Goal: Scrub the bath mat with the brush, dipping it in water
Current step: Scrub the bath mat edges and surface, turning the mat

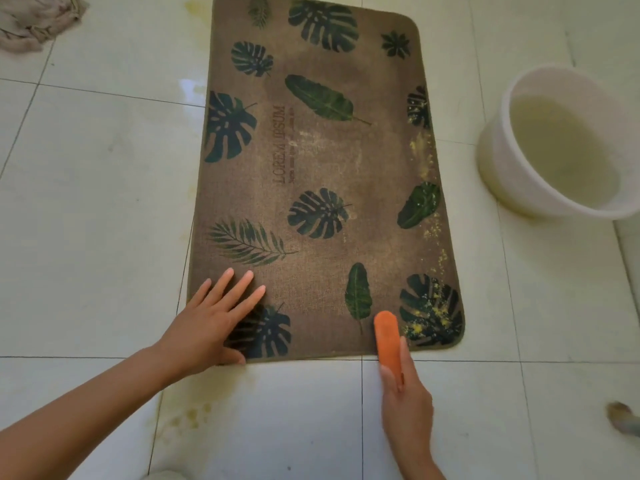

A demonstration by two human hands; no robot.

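A brown bath mat (311,161) printed with dark green leaves lies flat on the tiled floor. Yellow crumbs are scattered along its right edge and near right corner. My left hand (214,320) rests flat, fingers spread, on the mat's near left corner. My right hand (407,400) grips an orange brush (388,336) whose front end lies on the mat's near edge, just left of the crumb-covered corner. A white basin (519,174) of cloudy water stands on the floor to the right of the mat.
A crumpled beige cloth (34,22) lies at the far left. Yellowish wet stains mark the tiles near the mat's front edge and far left corner. A small furry object (623,415) shows at the right edge.
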